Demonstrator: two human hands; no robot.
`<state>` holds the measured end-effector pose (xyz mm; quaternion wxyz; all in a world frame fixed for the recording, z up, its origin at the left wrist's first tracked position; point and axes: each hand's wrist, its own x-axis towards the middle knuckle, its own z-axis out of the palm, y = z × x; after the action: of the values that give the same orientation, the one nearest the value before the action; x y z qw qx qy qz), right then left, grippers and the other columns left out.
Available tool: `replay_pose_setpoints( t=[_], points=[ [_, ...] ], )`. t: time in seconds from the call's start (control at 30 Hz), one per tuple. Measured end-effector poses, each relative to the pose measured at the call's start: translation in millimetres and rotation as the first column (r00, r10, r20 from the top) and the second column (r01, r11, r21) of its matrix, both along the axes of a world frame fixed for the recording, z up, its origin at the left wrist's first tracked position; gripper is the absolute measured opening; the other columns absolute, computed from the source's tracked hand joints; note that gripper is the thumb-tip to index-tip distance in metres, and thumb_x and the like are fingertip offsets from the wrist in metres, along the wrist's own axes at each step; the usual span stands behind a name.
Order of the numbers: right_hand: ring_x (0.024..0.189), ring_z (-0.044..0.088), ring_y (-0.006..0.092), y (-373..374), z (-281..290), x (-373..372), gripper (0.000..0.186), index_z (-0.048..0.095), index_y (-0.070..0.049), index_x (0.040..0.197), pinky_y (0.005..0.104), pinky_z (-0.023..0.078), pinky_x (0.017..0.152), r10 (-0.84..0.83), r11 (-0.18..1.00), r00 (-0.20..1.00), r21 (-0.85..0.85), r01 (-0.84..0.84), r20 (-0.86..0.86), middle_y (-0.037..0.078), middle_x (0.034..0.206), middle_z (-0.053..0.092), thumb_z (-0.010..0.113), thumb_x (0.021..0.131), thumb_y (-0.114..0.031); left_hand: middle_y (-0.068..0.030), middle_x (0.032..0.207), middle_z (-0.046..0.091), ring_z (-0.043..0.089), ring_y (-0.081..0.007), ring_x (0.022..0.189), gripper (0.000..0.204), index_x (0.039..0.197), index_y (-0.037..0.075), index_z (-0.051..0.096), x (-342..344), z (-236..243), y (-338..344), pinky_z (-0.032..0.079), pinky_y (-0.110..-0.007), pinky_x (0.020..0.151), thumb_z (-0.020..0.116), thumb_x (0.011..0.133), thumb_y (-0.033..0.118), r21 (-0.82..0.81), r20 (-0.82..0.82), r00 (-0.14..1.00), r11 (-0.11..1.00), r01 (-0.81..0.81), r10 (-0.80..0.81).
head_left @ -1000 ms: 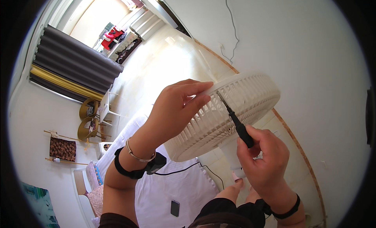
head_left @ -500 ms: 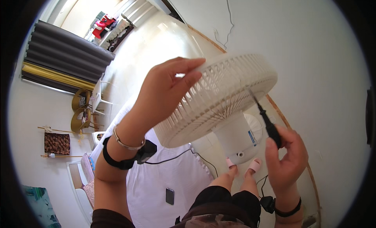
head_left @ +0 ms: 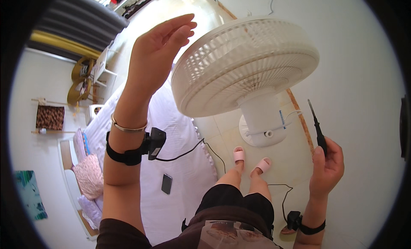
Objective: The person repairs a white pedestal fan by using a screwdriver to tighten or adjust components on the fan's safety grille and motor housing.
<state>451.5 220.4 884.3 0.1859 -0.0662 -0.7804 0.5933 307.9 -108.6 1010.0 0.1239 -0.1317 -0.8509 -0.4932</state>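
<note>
the fan (head_left: 246, 62) stands in front of the person beside the bed (head_left: 152, 206), its head tilted and its ribbed back toward them; that seems to put the rim within reach of both hands. the left hand (head_left: 158, 52) is raised just beside the rim, apart from it as far as this angle shows, with fingers loosely bent and nothing held. the right hand (head_left: 327, 167) is clamped on the handle of a screwdriver (head_left: 317, 127), thumb against fingers. the tip points up, well apart from the fan, and the low grip leaves the whole shaft free, likely for easy aiming.

the fan's cage (head_left: 239, 39) encloses its inner parts, but they are too pale and blurred to make out. by the curtain (head_left: 77, 26), two round chairs (head_left: 79, 91) bear small dark and pale items, too small to name. a white box (head_left: 91, 116) sits by the bed; its contents cannot be told. the phone (head_left: 167, 184) lies flat on the sheet, apart from both hands.
</note>
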Motion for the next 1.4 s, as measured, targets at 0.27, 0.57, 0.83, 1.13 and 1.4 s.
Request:
replay_pose_setpoints(
  t=[0.27, 0.57, 0.83, 1.13, 1.4],
  points=[
    [0.083, 0.055, 0.0099, 8.3, -10.4, 14.7, 0.021, 0.061, 0.005, 0.109, 0.0243, 0.046, 0.074, 0.176, 0.980, 0.982, 0.079, -0.181, 0.064, 0.005, 0.096, 0.062, 0.062, 0.090, -0.003, -0.0108, 0.116, 0.067, 0.063, -0.0165, 0.106, 0.035, 0.128, 0.001, 0.061, 74.4, -95.6, -52.5, 0.051, -0.031, 0.094, 0.057, 0.100, 0.021, 0.346, 0.280, 0.890, 0.827, -0.443, 0.360],
    [0.093, 0.059, 0.0149, 4.9, -27.1, -1.5, 0.024, 0.055, 0.005, 0.117, 0.0300, 0.049, 0.086, 0.292, 0.954, 0.956, 0.074, -0.290, -0.012, 0.011, 0.105, 0.063, 0.050, 0.101, -0.012, -0.0095, 0.164, 0.012, 0.012, -0.0242, 0.150, 0.070, 0.157, 0.006, 0.014, 62.8, -186.4, -19.1, 0.015, -0.042, 0.119, 0.032, 0.105, 0.050, 0.531, 0.163, 0.963, 0.803, -0.269, 0.215],
    [0.127, 0.052, 0.0242, 8.8, -44.3, -28.5, 0.030, 0.051, 0.005, 0.122, 0.0386, 0.041, 0.109, 0.382, 0.910, 0.924, 0.181, -0.374, -0.010, 0.019, 0.136, 0.054, 0.043, 0.105, -0.018, -0.0133, 0.162, 0.015, 0.013, -0.0256, 0.150, 0.071, 0.157, 0.009, 0.014, 70.7, -197.2, -6.7, 0.012, -0.038, 0.120, 0.027, 0.104, 0.054, 0.677, 0.255, 0.918, 0.622, -0.393, 0.302],
    [0.126, 0.052, 0.0245, 0.3, -47.8, -16.9, 0.030, 0.049, 0.006, 0.125, 0.0368, 0.040, 0.109, 0.364, 0.876, 0.931, 0.338, -0.343, -0.001, 0.019, 0.135, 0.055, 0.041, 0.105, -0.015, -0.0113, 0.161, 0.022, 0.018, -0.0294, 0.148, 0.072, 0.156, 0.013, 0.020, 95.6, -207.5, 1.0, 0.024, -0.048, 0.117, 0.030, 0.102, 0.060, 0.639, 0.226, 0.974, 0.757, -0.137, -0.014],
    [0.118, 0.055, 0.0230, 2.8, -55.0, 4.9, 0.030, 0.048, 0.007, 0.125, 0.0349, 0.041, 0.104, 0.348, 0.880, 0.923, 0.397, -0.261, -0.164, 0.019, 0.130, 0.055, 0.041, 0.105, -0.015, -0.0170, 0.143, 0.047, 0.048, -0.0272, 0.129, 0.063, 0.149, 0.006, 0.035, 134.7, -259.6, -29.2, 0.043, -0.039, 0.105, 0.042, 0.103, 0.048, 0.673, 0.386, 0.913, 0.636, -0.378, 0.133]
  ],
)
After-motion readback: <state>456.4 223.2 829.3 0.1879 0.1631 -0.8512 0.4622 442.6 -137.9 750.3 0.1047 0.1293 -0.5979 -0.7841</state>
